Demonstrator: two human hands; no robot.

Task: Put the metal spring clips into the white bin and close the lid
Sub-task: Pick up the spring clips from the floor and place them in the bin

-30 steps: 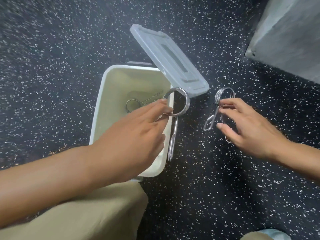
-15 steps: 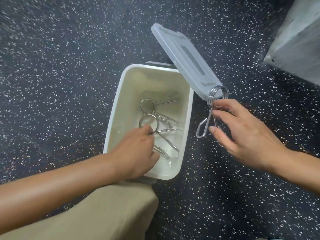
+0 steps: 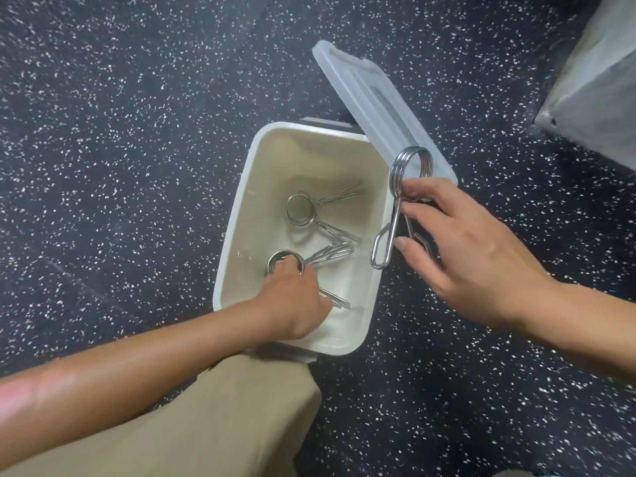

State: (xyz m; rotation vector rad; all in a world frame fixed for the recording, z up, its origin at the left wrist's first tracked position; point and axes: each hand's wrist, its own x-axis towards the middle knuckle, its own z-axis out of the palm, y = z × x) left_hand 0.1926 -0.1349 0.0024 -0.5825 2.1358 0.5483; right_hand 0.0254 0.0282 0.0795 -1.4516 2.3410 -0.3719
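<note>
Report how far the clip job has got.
Done: one spring clip lies in the white bin. In hand: the left hand is setting a second clip on the bin floor; the right hand holds a third clip at the rim. Left: drop it, close the open lid.

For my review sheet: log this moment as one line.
left hand: in white bin, on clip | right hand: holds clip at rim | lid: open

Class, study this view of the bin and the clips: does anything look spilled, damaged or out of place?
Nothing stands out. Two spring clips lie inside the white bin, the left hand on the nearer clip. The right hand holds a third clip at the rim. The lid stands open.
</note>
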